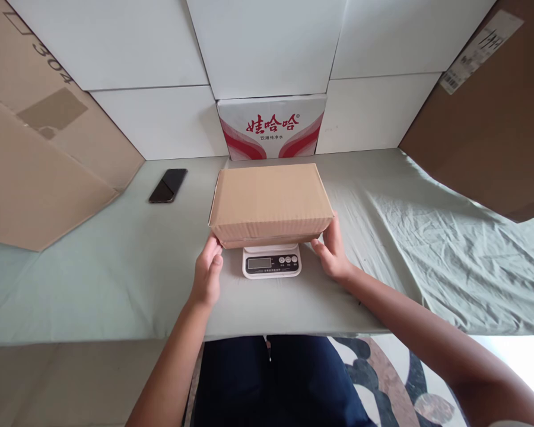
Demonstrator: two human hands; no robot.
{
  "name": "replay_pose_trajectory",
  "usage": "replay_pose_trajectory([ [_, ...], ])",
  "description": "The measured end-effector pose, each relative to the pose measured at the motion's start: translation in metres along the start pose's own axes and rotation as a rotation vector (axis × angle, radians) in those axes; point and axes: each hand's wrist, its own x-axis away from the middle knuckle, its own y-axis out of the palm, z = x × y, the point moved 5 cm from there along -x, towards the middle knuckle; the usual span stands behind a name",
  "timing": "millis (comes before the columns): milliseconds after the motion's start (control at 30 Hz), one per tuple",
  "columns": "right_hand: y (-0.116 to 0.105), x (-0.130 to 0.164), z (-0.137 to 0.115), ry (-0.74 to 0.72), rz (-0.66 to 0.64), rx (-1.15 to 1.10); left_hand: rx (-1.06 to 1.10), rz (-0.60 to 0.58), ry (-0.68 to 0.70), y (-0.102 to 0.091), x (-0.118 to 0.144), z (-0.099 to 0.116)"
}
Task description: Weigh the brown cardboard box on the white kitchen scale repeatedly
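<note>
Left hand [208, 270] and right hand [333, 252] grasp box [270, 196] by near corners, above white scale [272, 274]; phone [168, 185] lies off left.

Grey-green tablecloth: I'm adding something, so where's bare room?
Bare: between the black rectangular phone and left hand; between right hand and large brown cardboard panel. Crowded: centre, both hands on a smaller cardboard box over a white plastic scale.
</note>
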Motion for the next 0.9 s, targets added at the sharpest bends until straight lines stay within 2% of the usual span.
replay_pose_trajectory([
  [233, -0.001, 0.001, 0.001, 0.013, 0.015, -0.023, 0.013, 0.001, 0.002, 0.001, 0.0, 0.001],
  [533, -0.006, -0.002, 0.004, 0.026, 0.049, -0.066, 0.07, 0.091, 0.034, -0.004, 0.0, 0.004],
  [900, -0.01, -0.008, 0.005, 0.018, 0.104, -0.062, 0.057, 0.078, 0.057, -0.002, -0.002, 0.003],
])
